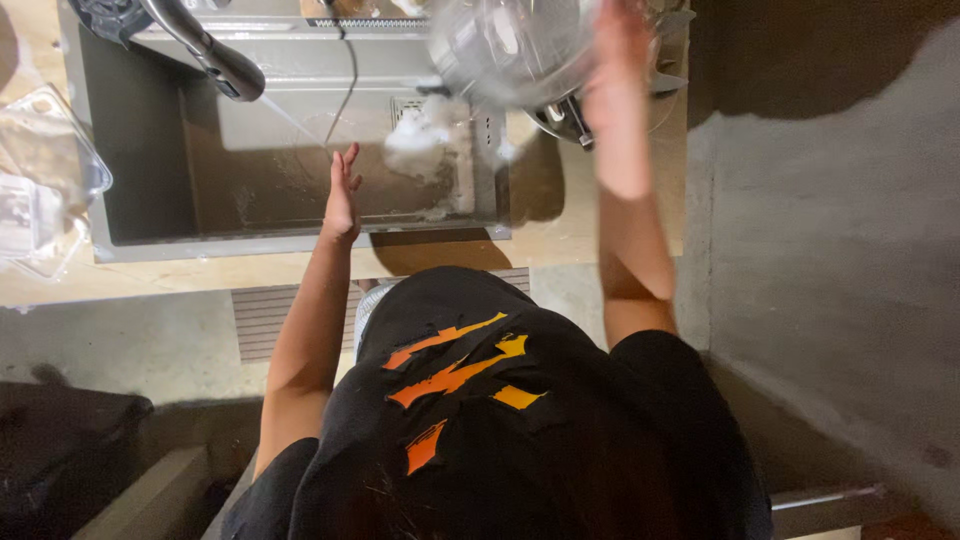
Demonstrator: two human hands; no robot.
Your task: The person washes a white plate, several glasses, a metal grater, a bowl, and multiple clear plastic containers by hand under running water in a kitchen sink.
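The head view is filled at the bottom by a black shirt [500, 430] with orange and yellow marks, and above it a grey sink [150, 200] is set into a pale counter [200, 275]. A dark floor [830, 250] is seen to the right of the counter. A bowl [500, 45], clear or shiny and blurred, is held up over the sink's right rim at the top of the picture. The right hand [620, 45] is raised against the bowl's right side; its grip is smeared by motion, so whether the fingers are closed on the bowl cannot be told. A faucet [205, 50] is angled from the upper left, and a thin stream of water [295, 122] is sent down from it toward the left hand [342, 195], which is held over the basin with fingers spread apart and nothing in it. White foam [425, 135] is seen just right of that hand, under the bowl. Clear plastic lids [45, 170] lie on the counter at far left.
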